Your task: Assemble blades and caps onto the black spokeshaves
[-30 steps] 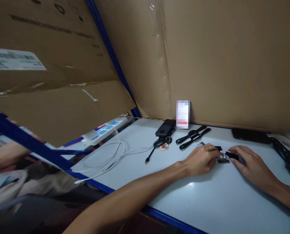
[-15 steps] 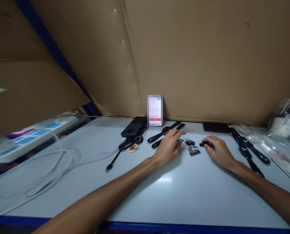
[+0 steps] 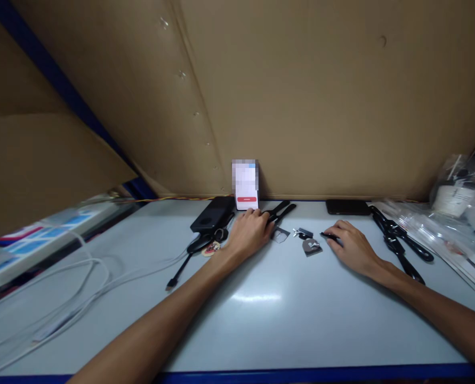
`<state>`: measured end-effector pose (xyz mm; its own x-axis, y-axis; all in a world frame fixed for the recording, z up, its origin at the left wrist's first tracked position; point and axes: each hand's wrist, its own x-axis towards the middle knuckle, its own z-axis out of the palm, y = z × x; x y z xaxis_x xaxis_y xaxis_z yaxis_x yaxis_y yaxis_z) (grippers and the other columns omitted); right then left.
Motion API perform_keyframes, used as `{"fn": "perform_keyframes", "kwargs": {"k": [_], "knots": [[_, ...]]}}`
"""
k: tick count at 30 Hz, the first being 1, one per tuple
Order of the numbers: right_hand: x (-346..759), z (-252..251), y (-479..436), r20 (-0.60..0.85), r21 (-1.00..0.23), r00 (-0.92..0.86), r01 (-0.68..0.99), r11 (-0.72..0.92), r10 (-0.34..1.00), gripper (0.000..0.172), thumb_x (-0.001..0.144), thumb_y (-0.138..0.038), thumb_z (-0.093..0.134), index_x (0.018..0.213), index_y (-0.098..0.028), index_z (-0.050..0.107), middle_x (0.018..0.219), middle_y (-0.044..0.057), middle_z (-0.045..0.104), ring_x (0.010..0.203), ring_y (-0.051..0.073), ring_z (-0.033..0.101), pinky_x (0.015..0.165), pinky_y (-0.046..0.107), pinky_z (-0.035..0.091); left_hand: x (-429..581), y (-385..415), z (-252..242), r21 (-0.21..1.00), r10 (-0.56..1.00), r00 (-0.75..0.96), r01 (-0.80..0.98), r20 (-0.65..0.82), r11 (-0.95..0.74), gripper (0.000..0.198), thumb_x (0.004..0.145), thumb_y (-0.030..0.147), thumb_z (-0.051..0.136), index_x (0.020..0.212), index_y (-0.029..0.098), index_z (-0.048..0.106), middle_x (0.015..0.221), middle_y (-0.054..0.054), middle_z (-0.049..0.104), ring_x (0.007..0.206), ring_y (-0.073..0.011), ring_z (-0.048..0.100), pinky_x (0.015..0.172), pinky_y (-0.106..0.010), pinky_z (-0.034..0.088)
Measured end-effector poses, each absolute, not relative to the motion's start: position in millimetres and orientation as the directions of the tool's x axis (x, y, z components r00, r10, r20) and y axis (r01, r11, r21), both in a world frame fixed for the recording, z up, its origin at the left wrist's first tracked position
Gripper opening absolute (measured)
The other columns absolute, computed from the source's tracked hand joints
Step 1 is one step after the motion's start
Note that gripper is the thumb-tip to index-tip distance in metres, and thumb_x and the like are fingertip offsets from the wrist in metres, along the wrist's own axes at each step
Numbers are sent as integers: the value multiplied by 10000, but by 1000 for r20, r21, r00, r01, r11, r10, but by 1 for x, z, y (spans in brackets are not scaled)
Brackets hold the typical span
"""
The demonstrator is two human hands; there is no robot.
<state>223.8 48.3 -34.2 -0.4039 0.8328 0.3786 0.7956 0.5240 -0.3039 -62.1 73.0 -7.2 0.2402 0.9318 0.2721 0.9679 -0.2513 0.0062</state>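
Observation:
My left hand (image 3: 250,232) rests knuckles-up on the pale tabletop (image 3: 269,314). Its fingers are curled over the near ends of two black straps (image 3: 282,209), just in front of a standing phone (image 3: 245,184). My right hand (image 3: 351,244) lies farther right with its fingertips pinched on a small thin black piece (image 3: 327,235). Between the hands lie three small parts: a grey tab (image 3: 280,234), a small dark clip (image 3: 303,233) and a grey rounded piece (image 3: 311,246).
A black power bank (image 3: 211,213), keys (image 3: 211,247) and a black cable (image 3: 178,276) lie left of my left hand. White cables (image 3: 81,282) run to a power strip (image 3: 41,234). A flat black device (image 3: 347,207), more black straps (image 3: 397,240) and plastic bags (image 3: 453,213) lie right. Cardboard walls enclose the bench.
The view swung right and settled. My left hand moved away from the small parts, back and left onto the straps near the phone. My right hand stayed on the small black piece.

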Motion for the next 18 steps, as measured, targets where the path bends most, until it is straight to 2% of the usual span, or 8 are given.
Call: {"fn": "perform_keyframes", "kwargs": {"k": [6, 10, 14, 18], "knots": [[223, -35, 46, 389, -294, -421, 786, 544, 819, 206, 917, -157, 593, 1076, -150, 723, 1015, 118, 664, 993, 274, 613, 873, 426, 494, -59, 73, -13, -52, 937, 265, 964, 226, -260, 269, 1003, 389, 502, 1025, 170, 658, 1033, -128, 686, 1022, -294, 637, 843, -365, 463], [223, -34, 48, 405, -308, -426, 770, 560, 809, 177, 912, -137, 595, 1017, -145, 737, 976, 114, 675, 964, 267, 611, 859, 426, 491, -59, 72, -12, -61, 942, 272, 962, 199, -265, 240, 1026, 309, 432, 1025, 187, 638, 1019, -108, 671, 935, -268, 662, 737, -329, 458], [221, -28, 45, 448, -326, -442, 728, 602, 777, 190, 953, -161, 556, 966, -187, 744, 954, 83, 696, 943, 243, 597, 862, 415, 488, -59, 72, -11, -46, 947, 253, 967, 199, -249, 238, 1027, 237, 364, 1060, 165, 589, 1063, -134, 675, 930, -277, 669, 683, -331, 445], [212, -21, 29, 503, -348, -529, 600, 721, 683, 209, 997, -188, 498, 1018, -190, 706, 1007, 74, 700, 958, 215, 597, 887, 390, 493, -58, 69, -8, 4, 951, 186, 981, 246, -193, 235, 1034, 230, 310, 1089, 151, 524, 1091, -160, 680, 858, -275, 674, 642, -340, 427]]}}
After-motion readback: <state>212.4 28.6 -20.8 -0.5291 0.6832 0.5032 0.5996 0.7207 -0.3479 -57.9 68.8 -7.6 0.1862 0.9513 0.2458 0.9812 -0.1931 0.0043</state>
